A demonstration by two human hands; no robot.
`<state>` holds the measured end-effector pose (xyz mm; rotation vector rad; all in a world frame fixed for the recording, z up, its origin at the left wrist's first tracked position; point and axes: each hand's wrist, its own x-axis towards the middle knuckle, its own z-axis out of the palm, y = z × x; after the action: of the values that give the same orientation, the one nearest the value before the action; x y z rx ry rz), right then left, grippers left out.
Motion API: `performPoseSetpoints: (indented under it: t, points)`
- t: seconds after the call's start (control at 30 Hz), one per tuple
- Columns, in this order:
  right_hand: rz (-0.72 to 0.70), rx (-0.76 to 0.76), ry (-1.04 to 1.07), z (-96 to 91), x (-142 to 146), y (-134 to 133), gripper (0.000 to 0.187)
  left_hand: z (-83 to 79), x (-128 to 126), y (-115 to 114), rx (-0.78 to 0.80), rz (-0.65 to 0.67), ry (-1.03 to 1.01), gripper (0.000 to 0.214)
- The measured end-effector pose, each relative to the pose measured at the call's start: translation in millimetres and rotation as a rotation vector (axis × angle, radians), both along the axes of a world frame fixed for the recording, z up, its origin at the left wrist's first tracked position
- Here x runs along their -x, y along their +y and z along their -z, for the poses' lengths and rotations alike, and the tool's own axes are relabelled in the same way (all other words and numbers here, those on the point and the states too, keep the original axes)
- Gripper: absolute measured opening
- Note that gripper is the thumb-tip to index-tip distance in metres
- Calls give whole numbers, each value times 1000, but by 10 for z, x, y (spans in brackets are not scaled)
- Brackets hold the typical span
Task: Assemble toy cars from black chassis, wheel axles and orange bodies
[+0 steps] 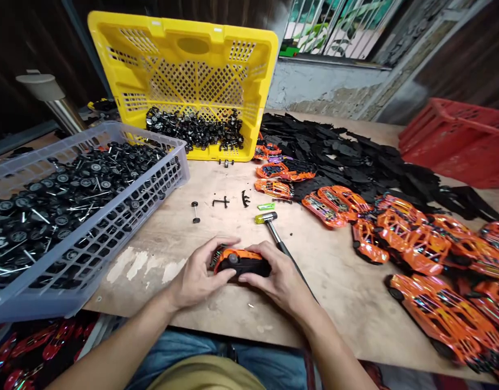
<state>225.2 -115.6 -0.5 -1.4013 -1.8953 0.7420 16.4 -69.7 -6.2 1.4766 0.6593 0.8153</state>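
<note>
Two hands, left (196,277) and right (280,280), around orange toy car (241,262) beside hammer (276,234).

Small toy-assembly workshop: plywood table (338,281) heaped with orange car shells (412,238), black chassis parts (355,157), crates of wheel axles (50,200); bare masonry wall (314,89) behind.

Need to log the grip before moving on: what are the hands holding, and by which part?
Both hands hold one orange toy car: left hand at its left end, right hand at its right end.
</note>
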Motion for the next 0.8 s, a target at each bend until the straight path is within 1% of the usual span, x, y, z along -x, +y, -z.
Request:
performPoseSetpoints:
  t: [0.07, 0.17, 0.23, 0.33, 0.47, 0.57, 0.7, 0.77, 0.8]
  points:
    - [8, -69, -47, 11, -37, -12, 37, -17, 45, 19, -102, 53, 104, 41]
    - [-3, -182, -71, 58, -36, -30, 37, -24, 94, 38, -281, 95, 188, 35]
    - [-9, -235, -64, 84, -20, -50, 38, -19, 112, 37, -396, 98, 201, 36]
    - [-11, -284, -85, 88, -6, -84, 37, -3, 119, 29, -487, 118, 182, 38]
    - [-11, -300, -105, 86, -13, -117, 34, 23, 106, 42, -543, 134, 163, 39]
    - [-1, -318, -106, 124, -5, -127, 35, 28, 110, 58, -535, 138, 159, 35]
    - [17, -318, -133, 157, 21, -97, 33, -11, 134, 67, -516, 120, 275, 35]
    - [31, -282, -132, 132, 17, -49, 32, -31, 129, 82, -489, 99, 349, 34]
    - [34, -250, -128, 109, 8, -20, 31, -35, 117, 96, -450, 83, 377, 32]
